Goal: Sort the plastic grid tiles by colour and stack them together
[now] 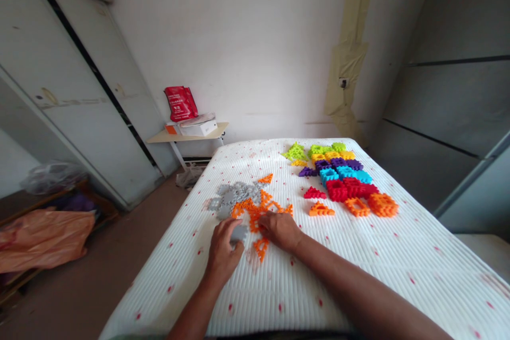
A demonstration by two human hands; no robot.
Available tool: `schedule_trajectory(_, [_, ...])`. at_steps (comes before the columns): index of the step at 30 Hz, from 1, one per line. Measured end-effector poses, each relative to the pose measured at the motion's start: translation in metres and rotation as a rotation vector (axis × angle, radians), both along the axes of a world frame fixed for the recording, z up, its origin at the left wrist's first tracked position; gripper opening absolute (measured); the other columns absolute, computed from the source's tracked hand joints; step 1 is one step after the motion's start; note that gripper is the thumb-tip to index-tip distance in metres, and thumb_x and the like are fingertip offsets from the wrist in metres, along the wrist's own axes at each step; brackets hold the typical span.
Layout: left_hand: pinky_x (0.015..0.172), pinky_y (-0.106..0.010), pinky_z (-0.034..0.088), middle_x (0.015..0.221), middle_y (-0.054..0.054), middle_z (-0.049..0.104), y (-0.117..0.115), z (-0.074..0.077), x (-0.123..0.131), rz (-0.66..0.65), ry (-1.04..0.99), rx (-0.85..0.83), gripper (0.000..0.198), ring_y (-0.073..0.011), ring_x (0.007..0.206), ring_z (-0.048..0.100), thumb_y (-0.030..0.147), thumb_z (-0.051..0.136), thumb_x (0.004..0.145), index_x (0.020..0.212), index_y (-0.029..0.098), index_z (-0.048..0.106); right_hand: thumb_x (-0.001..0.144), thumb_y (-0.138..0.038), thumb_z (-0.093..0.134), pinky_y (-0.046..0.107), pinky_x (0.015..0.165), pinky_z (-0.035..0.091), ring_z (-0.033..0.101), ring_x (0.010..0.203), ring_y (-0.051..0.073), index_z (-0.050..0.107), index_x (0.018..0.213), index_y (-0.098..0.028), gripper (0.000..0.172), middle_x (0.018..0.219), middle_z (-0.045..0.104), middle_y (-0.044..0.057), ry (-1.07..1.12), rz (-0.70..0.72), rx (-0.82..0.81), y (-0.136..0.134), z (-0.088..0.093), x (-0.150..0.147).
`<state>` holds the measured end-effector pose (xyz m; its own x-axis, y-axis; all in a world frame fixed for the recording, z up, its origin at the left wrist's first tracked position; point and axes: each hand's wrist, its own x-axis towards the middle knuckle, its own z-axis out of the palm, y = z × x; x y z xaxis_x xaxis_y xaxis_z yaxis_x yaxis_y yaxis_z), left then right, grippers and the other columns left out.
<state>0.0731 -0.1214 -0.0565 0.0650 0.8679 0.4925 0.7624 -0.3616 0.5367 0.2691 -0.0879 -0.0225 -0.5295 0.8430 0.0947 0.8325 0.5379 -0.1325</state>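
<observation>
A pile of grey interlocking plastic building pieces (239, 191) lies mid-bed, with orange building pieces (253, 207) along its near side. My left hand (223, 247) is beside a flat grey square piece (239, 232), thumb and forefinger apart at its left edge. My right hand (281, 229) has its fingers bent together over the orange pieces; its fingertips are at one of them, partly hidden under the hand. An orange triangle piece (261, 248) lies between the hands, nearer to me. Another orange triangle (265, 178) sits beyond the pile.
On the right, sorted rows hold green (321, 150), yellow (332, 156), purple (338, 163), blue (346, 173), red (350, 189) and orange stacks (382, 204). Loose triangles lie left of them. A small table (187, 137) with a red bag (181, 103) stands behind the bed's white ribbed cover (303, 287).
</observation>
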Motion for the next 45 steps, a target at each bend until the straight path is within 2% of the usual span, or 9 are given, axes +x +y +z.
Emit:
schedule_trajectory(5, [0.097, -0.040, 0.042, 0.110, -0.006, 0.059, 0.001, -0.001, 0.000, 0.008, -0.022, 0.020, 0.047, -0.0226, 0.107, 0.053, 0.010, 0.047, 0.061, 0.104, 0.021, 0.060, 0.095, -0.027, 0.033, 0.021, 0.056, 0.033, 0.059, 0.071, 0.011, 0.060, 0.084, -0.019, 0.029, 0.083, 0.063, 0.002, 0.067, 0.046, 0.091, 0.000, -0.006, 0.004])
schedule_trajectory(9, [0.096, -0.039, 0.044, 0.109, -0.006, 0.059, 0.000, 0.000, -0.001, 0.019, -0.036, 0.037, 0.045, -0.0223, 0.105, 0.054, 0.010, 0.047, 0.062, 0.103, 0.021, 0.061, 0.096, -0.026, 0.032, 0.021, 0.060, 0.035, 0.059, 0.075, 0.012, 0.059, 0.087, -0.017, 0.030, 0.086, 0.064, 0.004, 0.179, -0.055, 0.100, 0.004, 0.002, 0.010])
schedule_trajectory(15, [0.096, -0.039, 0.043, 0.109, -0.006, 0.058, 0.000, -0.003, -0.003, 0.019, -0.022, 0.060, 0.042, -0.0220, 0.106, 0.053, 0.012, 0.047, 0.065, 0.104, 0.021, 0.060, 0.094, -0.029, 0.036, 0.020, 0.064, 0.036, 0.058, 0.072, 0.012, 0.061, 0.087, -0.018, 0.028, 0.081, 0.065, 0.002, 0.362, 0.013, -0.064, 0.000, 0.022, 0.056])
schedule_trajectory(20, [0.097, -0.039, 0.042, 0.110, -0.006, 0.058, 0.001, -0.003, -0.003, 0.012, -0.005, 0.062, 0.039, -0.0226, 0.107, 0.053, 0.014, 0.047, 0.066, 0.102, 0.021, 0.060, 0.091, -0.030, 0.040, 0.020, 0.060, 0.035, 0.055, 0.064, 0.011, 0.064, 0.077, -0.019, 0.030, 0.072, 0.064, 0.000, 0.243, 0.046, -0.190, -0.013, 0.031, 0.088])
schedule_trajectory(25, [0.097, -0.039, 0.042, 0.110, -0.005, 0.058, 0.001, 0.000, -0.003, 0.028, 0.014, 0.057, 0.039, -0.0224, 0.106, 0.053, 0.015, 0.047, 0.066, 0.103, 0.022, 0.060, 0.089, -0.026, 0.044, 0.022, 0.064, 0.036, 0.061, 0.076, 0.014, 0.064, 0.094, -0.021, 0.021, 0.088, 0.068, 0.004, 0.129, -0.172, -0.045, -0.023, 0.029, 0.080])
schedule_trajectory(29, [0.096, -0.039, 0.043, 0.109, -0.006, 0.059, 0.001, -0.001, -0.003, 0.038, 0.014, 0.058, 0.037, -0.0225, 0.106, 0.053, 0.016, 0.047, 0.067, 0.102, 0.021, 0.060, 0.089, -0.030, 0.043, 0.023, 0.062, 0.038, 0.063, 0.075, 0.016, 0.059, 0.091, -0.017, 0.020, 0.085, 0.066, 0.007, 0.066, -0.346, 0.022, -0.036, 0.023, 0.065])
schedule_trajectory(34, [0.097, -0.039, 0.043, 0.110, -0.005, 0.059, 0.002, -0.003, -0.007, 0.018, 0.019, 0.068, 0.036, -0.0231, 0.106, 0.054, 0.021, 0.048, 0.069, 0.103, 0.022, 0.059, 0.081, -0.053, 0.051, 0.027, 0.059, 0.041, 0.063, 0.074, 0.021, 0.054, 0.093, -0.017, 0.038, 0.085, 0.064, 0.009, 0.009, -0.395, 0.010, -0.054, 0.012, 0.048])
schedule_trajectory(40, [0.097, -0.039, 0.042, 0.110, -0.005, 0.060, 0.007, -0.006, -0.011, 0.023, 0.014, 0.059, 0.035, -0.0236, 0.104, 0.055, 0.028, 0.047, 0.070, 0.102, 0.024, 0.060, 0.079, -0.041, 0.053, 0.029, 0.059, 0.045, 0.062, 0.075, 0.021, 0.054, 0.095, -0.016, 0.029, 0.087, 0.061, 0.009, -0.006, -0.426, -0.019, -0.053, 0.008, 0.038])
schedule_trajectory(45, [0.094, -0.040, 0.044, 0.109, -0.005, 0.061, 0.010, -0.007, -0.013, 0.004, 0.024, 0.045, 0.034, -0.0244, 0.102, 0.057, 0.032, 0.047, 0.070, 0.100, 0.025, 0.060, 0.075, -0.035, 0.055, 0.028, 0.061, 0.046, 0.060, 0.074, 0.020, 0.056, 0.092, -0.017, 0.024, 0.087, 0.060, 0.007, 0.050, -0.395, 0.006, -0.060, 0.007, 0.045])
